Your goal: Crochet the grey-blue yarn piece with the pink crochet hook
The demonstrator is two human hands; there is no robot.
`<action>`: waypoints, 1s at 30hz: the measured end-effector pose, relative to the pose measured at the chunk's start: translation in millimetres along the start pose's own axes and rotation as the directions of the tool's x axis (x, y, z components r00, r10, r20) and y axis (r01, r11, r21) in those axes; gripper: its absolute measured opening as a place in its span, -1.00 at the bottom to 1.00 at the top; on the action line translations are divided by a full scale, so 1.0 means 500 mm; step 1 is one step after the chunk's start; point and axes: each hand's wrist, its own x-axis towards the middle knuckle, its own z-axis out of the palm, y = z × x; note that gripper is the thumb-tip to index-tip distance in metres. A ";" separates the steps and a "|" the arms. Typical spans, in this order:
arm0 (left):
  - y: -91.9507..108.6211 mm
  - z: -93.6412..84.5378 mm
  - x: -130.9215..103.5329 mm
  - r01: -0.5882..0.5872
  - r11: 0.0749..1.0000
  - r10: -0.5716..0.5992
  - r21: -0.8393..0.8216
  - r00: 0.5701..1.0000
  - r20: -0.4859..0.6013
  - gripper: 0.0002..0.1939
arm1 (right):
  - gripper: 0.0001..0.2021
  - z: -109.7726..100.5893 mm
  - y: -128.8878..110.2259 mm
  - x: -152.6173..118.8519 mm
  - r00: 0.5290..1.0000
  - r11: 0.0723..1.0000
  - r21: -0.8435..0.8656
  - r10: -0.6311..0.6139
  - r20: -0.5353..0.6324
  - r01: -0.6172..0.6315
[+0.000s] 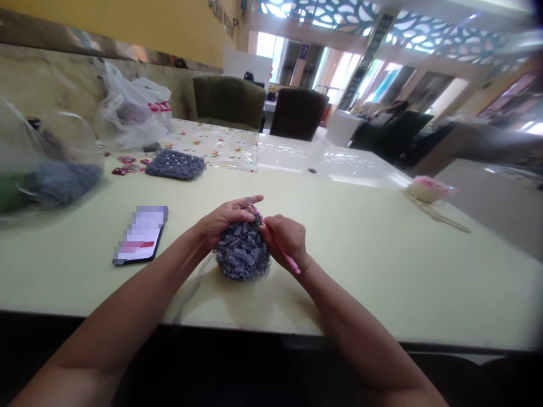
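Observation:
A grey-blue ruffled crochet piece (242, 251) hangs between my two hands above the front of the table. My left hand (227, 220) pinches its upper left edge, with the index finger stretched out to the right. In my closed right hand (288, 237) is a pink-handled crochet hook (292, 263); its handle points down to the right and its tip is at the top edge of the piece, near my left fingertips. A pale ribbon-like strand (193, 291) trails from the piece down toward the table's front edge.
On the pale table (352, 271) a phone (142, 234) lies left of my arm. Behind it are a flat grey crocheted piece (176, 164), small red packets (126, 165) and white plastic bags (131, 107). A pink-and-white bundle with cord (430, 189) lies at right. Chairs (229, 102) stand beyond.

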 end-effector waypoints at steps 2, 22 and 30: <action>0.005 -0.012 0.001 -0.031 0.999 0.031 0.015 1.000 -0.001 -0.22 | -0.95 -0.005 0.003 0.002 0.999 0.993 0.112 0.040 0.018 -0.042; -0.054 -0.006 0.023 -0.086 0.992 0.073 0.096 0.989 0.132 -0.65 | -0.84 -0.022 -0.008 0.031 0.868 0.697 0.522 0.440 0.229 -0.491; -0.029 -0.002 0.015 -0.267 0.860 0.347 0.434 0.931 -0.116 -0.70 | -0.47 0.014 0.019 0.013 0.614 0.111 0.653 0.489 0.620 -0.749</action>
